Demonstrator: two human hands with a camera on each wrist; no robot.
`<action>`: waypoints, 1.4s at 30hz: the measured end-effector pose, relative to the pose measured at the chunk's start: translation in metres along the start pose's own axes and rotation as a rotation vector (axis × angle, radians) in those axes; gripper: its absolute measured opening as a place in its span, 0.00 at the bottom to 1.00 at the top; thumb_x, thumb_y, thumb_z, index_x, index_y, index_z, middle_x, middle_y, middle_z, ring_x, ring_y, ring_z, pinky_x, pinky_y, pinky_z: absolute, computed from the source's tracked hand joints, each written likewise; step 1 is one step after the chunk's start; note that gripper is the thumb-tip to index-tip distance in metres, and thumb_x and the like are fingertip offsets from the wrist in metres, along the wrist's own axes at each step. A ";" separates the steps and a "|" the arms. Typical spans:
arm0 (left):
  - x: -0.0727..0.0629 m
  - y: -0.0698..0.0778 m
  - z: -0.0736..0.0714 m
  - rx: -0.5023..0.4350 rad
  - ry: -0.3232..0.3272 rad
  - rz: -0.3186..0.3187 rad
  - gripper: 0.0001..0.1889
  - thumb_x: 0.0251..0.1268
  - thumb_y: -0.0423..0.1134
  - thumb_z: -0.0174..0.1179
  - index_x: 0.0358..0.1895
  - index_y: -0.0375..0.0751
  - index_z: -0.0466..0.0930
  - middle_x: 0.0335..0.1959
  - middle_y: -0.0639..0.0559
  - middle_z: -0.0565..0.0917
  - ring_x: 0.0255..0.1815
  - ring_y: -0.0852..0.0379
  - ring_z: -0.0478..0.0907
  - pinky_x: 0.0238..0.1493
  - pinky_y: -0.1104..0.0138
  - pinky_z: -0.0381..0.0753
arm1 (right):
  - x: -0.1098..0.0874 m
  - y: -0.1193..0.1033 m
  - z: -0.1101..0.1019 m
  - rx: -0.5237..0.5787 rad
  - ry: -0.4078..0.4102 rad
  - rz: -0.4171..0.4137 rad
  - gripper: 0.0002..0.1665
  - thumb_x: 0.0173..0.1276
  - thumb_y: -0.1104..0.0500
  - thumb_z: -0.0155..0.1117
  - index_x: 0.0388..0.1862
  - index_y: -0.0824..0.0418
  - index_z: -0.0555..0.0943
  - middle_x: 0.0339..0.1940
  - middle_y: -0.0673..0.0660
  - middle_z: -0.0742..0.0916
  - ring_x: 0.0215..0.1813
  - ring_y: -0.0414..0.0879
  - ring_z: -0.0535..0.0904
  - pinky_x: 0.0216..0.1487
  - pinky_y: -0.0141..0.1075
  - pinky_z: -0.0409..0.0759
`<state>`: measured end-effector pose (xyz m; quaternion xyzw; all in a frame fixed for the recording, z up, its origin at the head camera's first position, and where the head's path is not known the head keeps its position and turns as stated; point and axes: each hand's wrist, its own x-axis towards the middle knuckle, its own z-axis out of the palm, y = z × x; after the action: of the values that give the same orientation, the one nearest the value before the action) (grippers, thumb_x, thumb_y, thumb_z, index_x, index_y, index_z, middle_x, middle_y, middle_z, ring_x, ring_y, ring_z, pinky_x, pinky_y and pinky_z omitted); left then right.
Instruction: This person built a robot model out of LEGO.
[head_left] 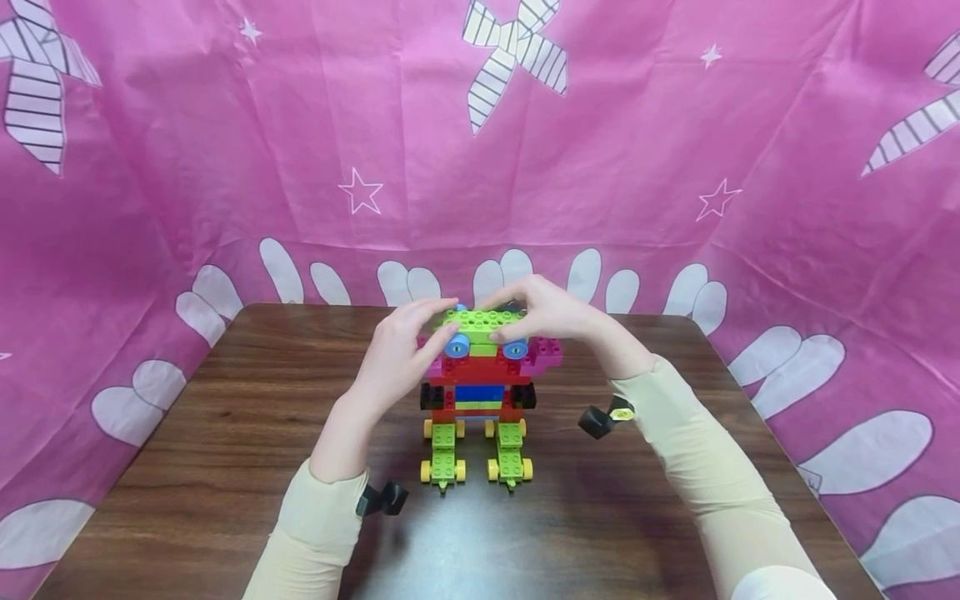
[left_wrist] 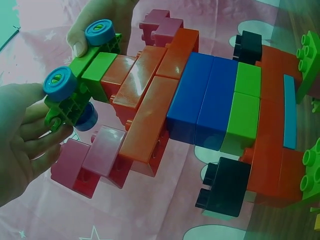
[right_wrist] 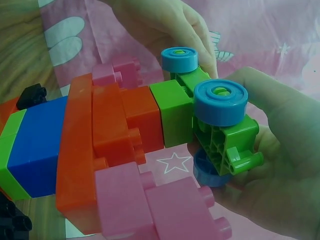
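A figure built of toy bricks stands upright on the table, with a green wheeled car base (head_left: pixel 483 323) with blue wheels lying across its top. My left hand (head_left: pixel 393 354) grips that base at its left end, thumb in front by a blue wheel (left_wrist: pixel 60 83). From the other end my right hand (head_left: pixel 551 310) holds it, thumb on the front face. In the right wrist view the base sits against a green brick (right_wrist: pixel 172 112) above the red bricks (right_wrist: pixel 77 150). Pink bricks (head_left: pixel 543 354) stick out at the sides, and blue bricks (head_left: pixel 480 393) form the middle.
Two green car bases with yellow wheels (head_left: pixel 443 458) carry the figure as feet. Black bricks (head_left: pixel 523 395) jut from its sides. The brown wooden table (head_left: pixel 247 433) extends around it, with a pink patterned cloth (head_left: pixel 420 125) behind and at both sides.
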<state>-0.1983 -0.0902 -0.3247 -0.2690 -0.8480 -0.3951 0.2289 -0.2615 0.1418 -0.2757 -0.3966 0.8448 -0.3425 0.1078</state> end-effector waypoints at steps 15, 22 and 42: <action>-0.001 0.000 0.000 0.004 -0.007 -0.013 0.17 0.67 0.38 0.62 0.57 0.38 0.81 0.55 0.43 0.84 0.60 0.47 0.77 0.63 0.52 0.76 | 0.000 0.002 0.001 0.048 -0.017 0.038 0.24 0.60 0.56 0.70 0.57 0.59 0.83 0.48 0.53 0.88 0.48 0.48 0.80 0.47 0.40 0.83; 0.000 0.001 0.000 -0.021 -0.006 -0.034 0.17 0.66 0.38 0.63 0.56 0.36 0.82 0.54 0.43 0.85 0.58 0.46 0.78 0.61 0.52 0.77 | -0.002 0.002 0.002 0.079 -0.032 0.048 0.25 0.61 0.57 0.70 0.58 0.60 0.82 0.47 0.54 0.88 0.46 0.48 0.81 0.47 0.41 0.83; -0.001 0.004 -0.002 -0.060 -0.028 -0.126 0.17 0.66 0.40 0.63 0.57 0.39 0.82 0.55 0.43 0.84 0.57 0.47 0.79 0.53 0.54 0.83 | -0.007 -0.001 0.007 0.068 0.019 0.090 0.26 0.61 0.57 0.70 0.59 0.61 0.82 0.50 0.55 0.88 0.48 0.47 0.80 0.51 0.43 0.80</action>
<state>-0.1943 -0.0899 -0.3222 -0.2273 -0.8541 -0.4304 0.1836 -0.2534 0.1429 -0.2814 -0.3512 0.8505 -0.3698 0.1285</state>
